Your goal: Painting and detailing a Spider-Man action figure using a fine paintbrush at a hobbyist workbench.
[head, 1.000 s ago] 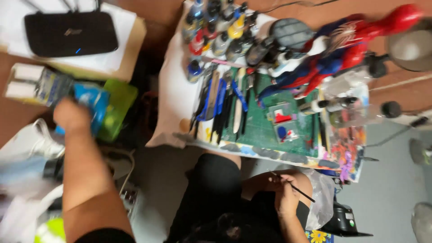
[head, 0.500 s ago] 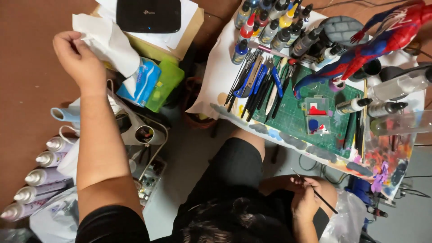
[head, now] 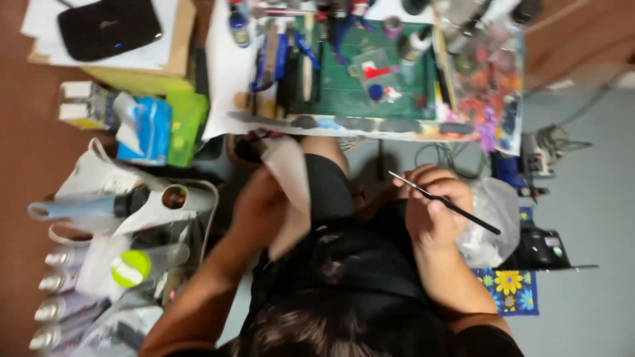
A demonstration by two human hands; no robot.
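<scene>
Left hand (head: 259, 198) clutches white tissue sheet (head: 289, 192); right hand (head: 433, 211), beside it, pinches thin black paintbrush (head: 444, 203). Step judged: brush wiping. Next: tip into tissue.

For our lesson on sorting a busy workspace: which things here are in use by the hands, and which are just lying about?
In use:
- left hand holding a white tissue
- right hand holding a thin paintbrush

Lying about:
- green cutting mat
- blue tissue pack
- spray cans
- black router
- clear plastic bag
</scene>
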